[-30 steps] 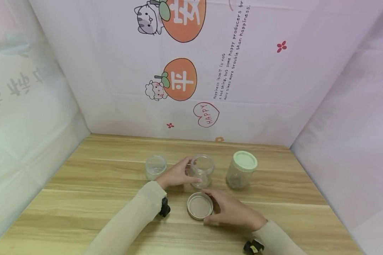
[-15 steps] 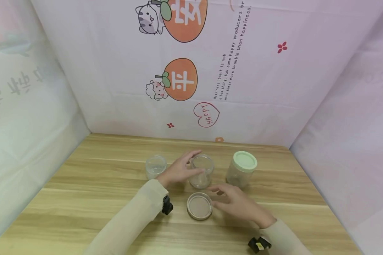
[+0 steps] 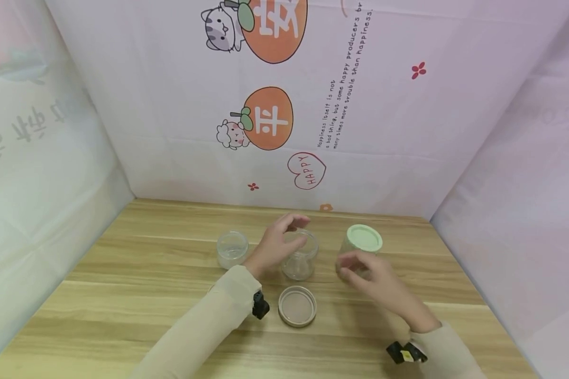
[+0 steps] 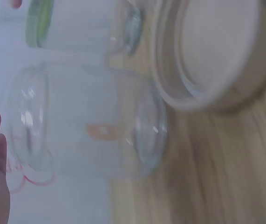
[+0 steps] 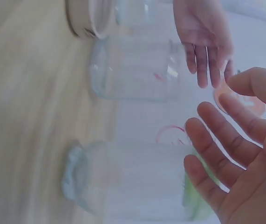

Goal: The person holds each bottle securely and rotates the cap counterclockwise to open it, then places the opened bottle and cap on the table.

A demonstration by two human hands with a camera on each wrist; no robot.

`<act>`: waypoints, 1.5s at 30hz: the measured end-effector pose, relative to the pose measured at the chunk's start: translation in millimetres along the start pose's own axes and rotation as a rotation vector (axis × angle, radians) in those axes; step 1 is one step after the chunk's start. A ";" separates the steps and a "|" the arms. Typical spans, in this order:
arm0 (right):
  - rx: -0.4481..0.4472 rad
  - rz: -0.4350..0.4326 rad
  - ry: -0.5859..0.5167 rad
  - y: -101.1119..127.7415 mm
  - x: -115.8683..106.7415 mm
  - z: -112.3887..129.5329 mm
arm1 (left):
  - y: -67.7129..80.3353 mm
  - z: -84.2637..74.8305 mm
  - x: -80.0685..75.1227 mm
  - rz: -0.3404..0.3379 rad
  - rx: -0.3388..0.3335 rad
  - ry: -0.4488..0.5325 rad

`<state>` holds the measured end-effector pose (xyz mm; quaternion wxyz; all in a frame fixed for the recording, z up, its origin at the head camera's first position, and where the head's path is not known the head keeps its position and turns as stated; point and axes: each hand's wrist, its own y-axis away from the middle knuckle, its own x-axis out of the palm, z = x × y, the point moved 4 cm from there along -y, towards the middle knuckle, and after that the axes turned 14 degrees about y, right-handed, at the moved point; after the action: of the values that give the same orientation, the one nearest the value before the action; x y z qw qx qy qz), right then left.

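My left hand (image 3: 272, 246) hovers over the left side of a lidless clear jar (image 3: 300, 267), its fingers bent loosely above the rim and holding nothing. In the left wrist view the jar (image 4: 86, 121) stands apart from those fingertips. A round beige-brown lid (image 3: 297, 307) lies with its hollow side up on the table in front of the jar. My right hand (image 3: 381, 279) is in the air before a clear jar with a light green lid (image 3: 364, 238). Its fingers are spread and relaxed in the right wrist view, near the green lid (image 5: 195, 193), with nothing in them.
A smaller clear glass jar (image 3: 231, 250) without a lid stands to the left of my left hand. The wooden table (image 3: 180, 226) is bounded at the back and sides by white printed cloth (image 3: 170, 105).
My right hand has drawn away from the brown lid, moving right and back toward the green-lidded jar. My left hand has let go of the open jar and risen above its rim.
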<state>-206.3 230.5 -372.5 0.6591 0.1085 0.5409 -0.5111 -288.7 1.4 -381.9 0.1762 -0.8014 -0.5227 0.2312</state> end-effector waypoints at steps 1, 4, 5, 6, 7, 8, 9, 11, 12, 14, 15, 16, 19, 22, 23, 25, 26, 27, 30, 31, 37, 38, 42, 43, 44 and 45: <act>-0.014 -0.034 0.014 -0.5 -4.9 0.2 | -1.8 -2.6 3.0 0.002 0.011 0.015; -0.050 -0.130 0.068 -1.3 -19.2 1.4 | -6.6 -10.3 13.8 0.025 0.023 0.042; -0.050 -0.155 0.074 -1.3 -23.4 1.5 | -7.6 -12.8 17.8 0.036 0.025 0.047; -0.045 -0.174 0.077 -1.3 -27.3 1.4 | -8.5 -15.0 22.0 0.051 0.027 0.050; -0.039 -0.190 0.076 -1.0 -30.5 0.6 | -9.2 -17.1 26.1 0.065 0.027 0.053; -0.029 -0.205 0.074 -0.8 -33.4 0.2 | -9.6 -18.7 30.2 0.079 0.021 0.056; -0.020 -0.218 0.073 -0.7 -36.1 -0.2 | -9.7 -19.9 34.3 0.094 0.012 0.057; -0.013 -0.246 0.079 -0.5 -40.6 -1.2 | -9.0 -22.0 42.5 0.125 -0.023 0.069; -0.015 -0.255 0.080 -0.5 -42.2 -1.8 | -8.4 -22.5 46.5 0.139 -0.046 0.082; -0.022 -0.273 0.090 -0.5 -45.6 -1.7 | -6.6 -22.3 54.3 0.162 -0.107 0.092; -0.027 -0.278 0.097 -0.2 -47.1 -2.0 | -6.0 -21.6 58.2 0.174 -0.134 0.090; -0.031 -0.283 0.104 0.3 -48.3 -2.5 | -5.5 -21.0 62.2 0.187 -0.158 0.090; -0.029 -0.287 0.127 2.4 -51.7 -4.3 | -4.3 -17.4 73.0 0.218 -0.218 0.052; -0.014 -0.294 0.141 4.4 -54.1 -7.1 | -4.3 -13.4 82.8 0.252 -0.222 0.010; -0.010 -0.295 0.143 4.9 -54.7 -7.8 | -4.4 -11.9 85.5 0.257 -0.216 -0.003; -0.008 -0.296 0.145 5.3 -56.1 -8.6 | -5.4 -9.6 90.8 0.263 -0.189 -0.010; -0.008 -0.295 0.144 5.5 -56.5 -9.0 | -6.1 -8.6 93.1 0.261 -0.176 -0.003; -0.011 -0.294 0.146 5.6 -56.9 -9.2 | -6.9 -7.3 95.4 0.256 -0.165 -0.001; -0.014 -0.299 0.151 6.4 -58.3 -10.1 | -9.1 -1.5 101.6 0.217 -0.181 0.032; -0.012 -0.304 0.153 6.8 -58.8 -10.6 | -9.7 1.0 103.2 0.199 -0.195 0.042; -0.005 -0.324 0.167 8.8 -62.3 -13.0 | -14.4 18.0 111.6 0.094 -0.272 0.101; -0.006 -0.325 0.168 8.9 -62.6 -13.3 | -14.9 20.5 112.8 0.080 -0.287 0.106; -0.010 -0.331 0.171 9.6 -63.5 -14.9 | -16.2 29.8 117.4 0.026 -0.348 0.113; -0.011 -0.331 0.171 9.7 -63.5 -15.5 | -16.7 31.9 118.6 0.015 -0.356 0.118; -0.011 -0.330 0.171 9.7 -63.4 -15.9 | -17.1 33.9 119.8 0.004 -0.359 0.121; -0.011 -0.330 0.169 9.7 -63.3 -16.4 | -17.6 35.8 120.8 -0.008 -0.360 0.119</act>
<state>-201.7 281.6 -330.8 0.5193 0.0571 0.6076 -0.5983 -280.0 120.8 -425.0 0.0615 -0.8301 -0.5476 0.0856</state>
